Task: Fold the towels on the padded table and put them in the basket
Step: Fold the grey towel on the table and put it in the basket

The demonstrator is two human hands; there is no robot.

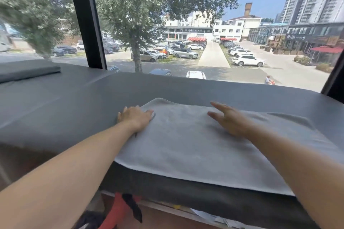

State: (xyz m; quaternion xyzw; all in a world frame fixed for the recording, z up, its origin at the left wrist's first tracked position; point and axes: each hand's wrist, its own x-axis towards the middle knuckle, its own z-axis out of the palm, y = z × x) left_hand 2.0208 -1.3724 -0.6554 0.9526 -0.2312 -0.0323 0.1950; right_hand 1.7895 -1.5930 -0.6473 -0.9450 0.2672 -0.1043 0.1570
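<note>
A light grey towel (186,145) lies spread flat on the grey padded table (74,109), reaching to the table's near edge. My left hand (135,117) rests flat on the towel's far left corner, fingers pointing right. Over the towel's middle right part, my right hand (229,119) is stretched out with straight fingers, touching or just above the cloth. A raised wrinkle (290,117) sits in the towel to the right of that hand. No basket is in view.
A folded dark grey pad or cloth (28,72) lies at the table's far left. A large window with a black frame post (85,24) stands right behind the table. Red and black items (122,210) lie below the table's near edge.
</note>
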